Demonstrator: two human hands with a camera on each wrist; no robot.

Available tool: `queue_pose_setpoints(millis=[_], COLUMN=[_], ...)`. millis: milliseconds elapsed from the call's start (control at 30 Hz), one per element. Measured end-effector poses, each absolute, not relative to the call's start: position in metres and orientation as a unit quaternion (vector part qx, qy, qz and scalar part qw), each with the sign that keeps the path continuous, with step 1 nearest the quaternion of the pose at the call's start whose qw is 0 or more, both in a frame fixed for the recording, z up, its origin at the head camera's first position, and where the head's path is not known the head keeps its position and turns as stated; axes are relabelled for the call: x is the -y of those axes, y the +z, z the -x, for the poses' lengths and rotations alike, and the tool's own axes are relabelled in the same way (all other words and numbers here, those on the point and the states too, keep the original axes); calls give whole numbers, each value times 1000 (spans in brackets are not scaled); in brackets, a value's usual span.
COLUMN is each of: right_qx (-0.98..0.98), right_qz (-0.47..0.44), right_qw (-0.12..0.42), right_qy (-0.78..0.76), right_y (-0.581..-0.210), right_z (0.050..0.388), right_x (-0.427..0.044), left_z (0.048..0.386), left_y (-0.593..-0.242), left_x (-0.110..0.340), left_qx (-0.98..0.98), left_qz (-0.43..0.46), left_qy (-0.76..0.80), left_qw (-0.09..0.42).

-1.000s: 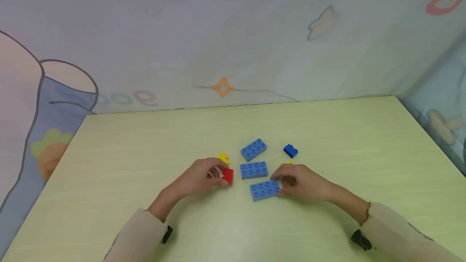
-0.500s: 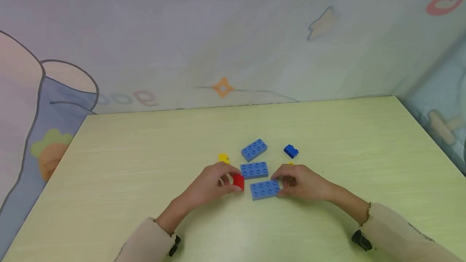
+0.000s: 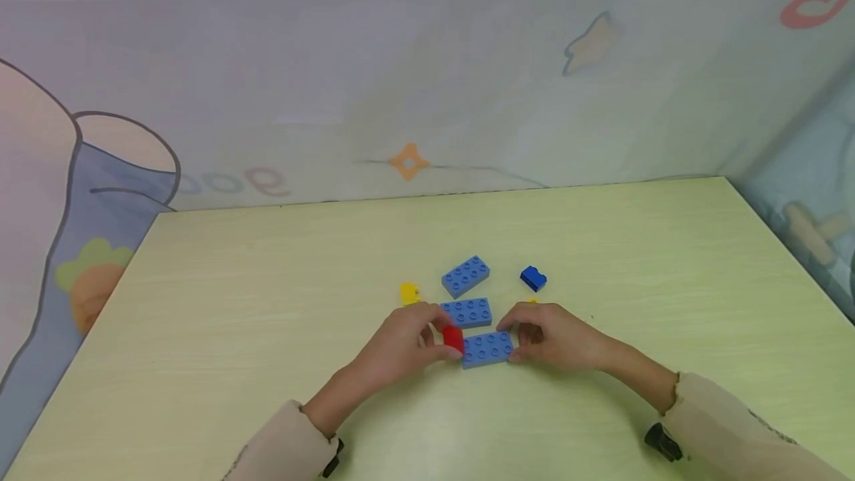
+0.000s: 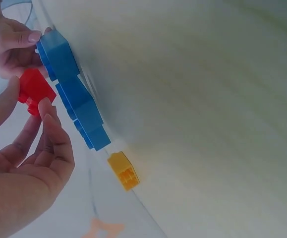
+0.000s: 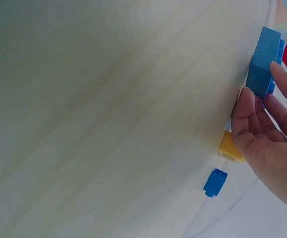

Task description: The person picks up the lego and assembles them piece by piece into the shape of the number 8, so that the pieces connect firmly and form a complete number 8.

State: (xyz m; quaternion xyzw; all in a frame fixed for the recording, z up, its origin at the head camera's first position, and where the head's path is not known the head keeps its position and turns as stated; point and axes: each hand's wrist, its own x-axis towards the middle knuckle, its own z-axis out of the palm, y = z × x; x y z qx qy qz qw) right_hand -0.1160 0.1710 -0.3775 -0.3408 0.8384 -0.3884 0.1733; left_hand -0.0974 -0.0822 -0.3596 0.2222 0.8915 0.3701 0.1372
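Observation:
In the head view my left hand [image 3: 405,340] pinches a small red brick [image 3: 453,339] between thumb and fingers. The red brick is at the left end of the nearest large blue brick [image 3: 487,349]; the left wrist view shows this red brick [image 4: 35,90] held up off the table, studs toward the thumb side. My right hand [image 3: 559,335] grips the right end of that nearest blue brick, thumb on the near side and fingers on the far side. In the right wrist view this blue brick [image 5: 265,62] sits flat on the table.
Behind it lie a second large blue brick [image 3: 470,312] and a third, angled one [image 3: 465,276]. A yellow brick [image 3: 410,293] lies left of these. A small dark blue brick [image 3: 533,278] stands at the right, and another yellow brick [image 5: 231,147] is mostly hidden behind my right hand.
My left hand has carried the red brick rightward and slightly nearer, from beside the yellow brick to the nearest blue brick's left end. My right hand has stayed in place.

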Motion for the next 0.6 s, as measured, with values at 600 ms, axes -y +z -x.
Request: queue_pose_setpoints(millis=[600], right_qx=[-842], right_qz=[350], right_qw=[157], right_qy=[-380], right_y=[-380], right_z=[117], right_x=[-171], left_z=[93], left_y=[-360], left_x=[69], left_qx=[-903], left_qz=[-228], left_qy=[338], left_qw=[135])
